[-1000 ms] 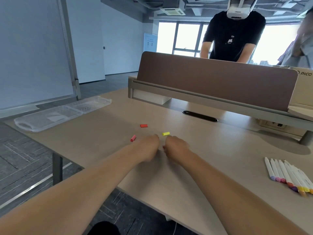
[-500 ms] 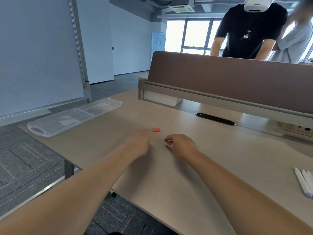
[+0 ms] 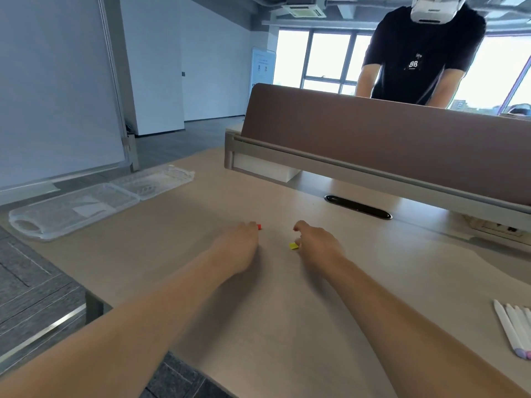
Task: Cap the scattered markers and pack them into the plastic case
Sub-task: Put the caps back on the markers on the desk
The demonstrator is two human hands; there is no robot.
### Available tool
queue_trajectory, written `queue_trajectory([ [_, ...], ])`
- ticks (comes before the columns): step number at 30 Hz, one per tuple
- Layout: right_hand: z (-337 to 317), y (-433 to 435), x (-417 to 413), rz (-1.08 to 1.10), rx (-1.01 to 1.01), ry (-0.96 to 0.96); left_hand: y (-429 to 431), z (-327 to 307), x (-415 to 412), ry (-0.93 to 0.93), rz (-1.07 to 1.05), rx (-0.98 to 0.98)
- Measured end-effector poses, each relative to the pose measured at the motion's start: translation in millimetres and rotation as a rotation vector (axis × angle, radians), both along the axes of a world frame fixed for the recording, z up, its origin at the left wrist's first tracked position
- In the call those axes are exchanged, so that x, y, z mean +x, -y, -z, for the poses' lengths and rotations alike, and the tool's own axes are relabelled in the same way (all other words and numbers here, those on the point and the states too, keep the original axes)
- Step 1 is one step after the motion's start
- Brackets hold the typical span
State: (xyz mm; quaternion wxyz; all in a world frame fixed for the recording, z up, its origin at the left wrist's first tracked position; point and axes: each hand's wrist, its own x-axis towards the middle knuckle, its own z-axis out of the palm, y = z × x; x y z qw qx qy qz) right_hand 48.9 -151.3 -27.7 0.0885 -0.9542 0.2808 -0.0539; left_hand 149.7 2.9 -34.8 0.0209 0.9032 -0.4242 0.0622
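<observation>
My left hand [image 3: 240,242] rests on the beige desk [image 3: 201,282], knuckles up, with its curled fingertips on a small red marker cap [image 3: 259,226] that peeks out past them. My right hand [image 3: 314,242] lies a little to the right with its fingers curled. A yellow cap [image 3: 294,246] lies on the desk against its thumb side, and a tiny red spot shows at its fingertips. The clear plastic case [image 3: 74,208] lies open and flat at the desk's far left edge. White-barrelled markers [image 3: 511,328] lie side by side at the right edge, partly cut off.
A brown divider panel [image 3: 388,139] runs across the back of the desk, with a black cable slot [image 3: 357,207] in front of it. A person in a black shirt [image 3: 422,53] stands behind the divider. The desk's left edge drops to grey floor [image 3: 34,282].
The view has swung back right, so the markers show more. My left hand has reached forward to the red cap. The yellow cap shows again beside my right hand.
</observation>
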Motion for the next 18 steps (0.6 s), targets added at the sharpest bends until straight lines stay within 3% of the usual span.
queue_trajectory([
  [6, -2.1, 10.2, 10.7, -0.040, -0.168, -0.179, 17.4, -8.9, 16.0, -0.037, -0.049, -0.068],
  [18, 10.2, 9.4, 23.9, -0.096, -0.131, -0.002, 37.8, 1.2, 23.2, 0.033, 0.012, 0.072],
])
